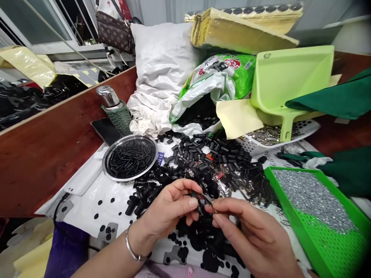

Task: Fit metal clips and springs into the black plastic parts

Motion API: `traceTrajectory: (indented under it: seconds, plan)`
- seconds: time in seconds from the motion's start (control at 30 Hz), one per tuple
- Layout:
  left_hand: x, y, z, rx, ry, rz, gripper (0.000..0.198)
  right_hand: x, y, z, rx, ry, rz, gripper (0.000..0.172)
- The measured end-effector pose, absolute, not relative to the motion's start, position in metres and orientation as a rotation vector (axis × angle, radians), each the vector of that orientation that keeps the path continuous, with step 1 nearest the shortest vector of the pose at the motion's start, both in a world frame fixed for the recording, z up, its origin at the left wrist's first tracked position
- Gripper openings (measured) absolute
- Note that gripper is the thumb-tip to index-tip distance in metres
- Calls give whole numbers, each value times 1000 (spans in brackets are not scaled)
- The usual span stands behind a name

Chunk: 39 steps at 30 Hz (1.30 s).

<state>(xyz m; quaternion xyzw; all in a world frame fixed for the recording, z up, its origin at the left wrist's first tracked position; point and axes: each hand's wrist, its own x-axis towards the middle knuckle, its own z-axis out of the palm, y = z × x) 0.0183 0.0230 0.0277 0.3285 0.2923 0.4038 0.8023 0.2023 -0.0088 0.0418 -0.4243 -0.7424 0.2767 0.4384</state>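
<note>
My left hand (171, 206), a silver bangle on its wrist, pinches a small black plastic tube (193, 194) between thumb and fingers. My right hand (249, 231) meets it from the right and pinches a thin metal piece (209, 200) whose tip touches the tube. Both hands hover over a heap of loose black tubes (214, 162) spread on a white, black-spotted sheet (95, 200).
A round metal dish (130, 157) of black ridged parts lies at left, by a steel flask (114, 106) and a phone (106, 130). A green tray (319, 208) of small metal pieces is at right. Behind are a green dustpan (290, 77), a white basket (275, 135), and plastic bags (214, 85).
</note>
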Motion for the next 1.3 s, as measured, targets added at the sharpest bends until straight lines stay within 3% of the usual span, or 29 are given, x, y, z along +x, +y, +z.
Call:
traceTrajectory:
  seconds: [0.77,1.3]
  plan:
    - [15,16,6,437,276,773,30,199,-15,36,-977,-1701,923,20]
    - [7,13,12,542,482,692,32,204,-6,44,-847,-2250,323,22]
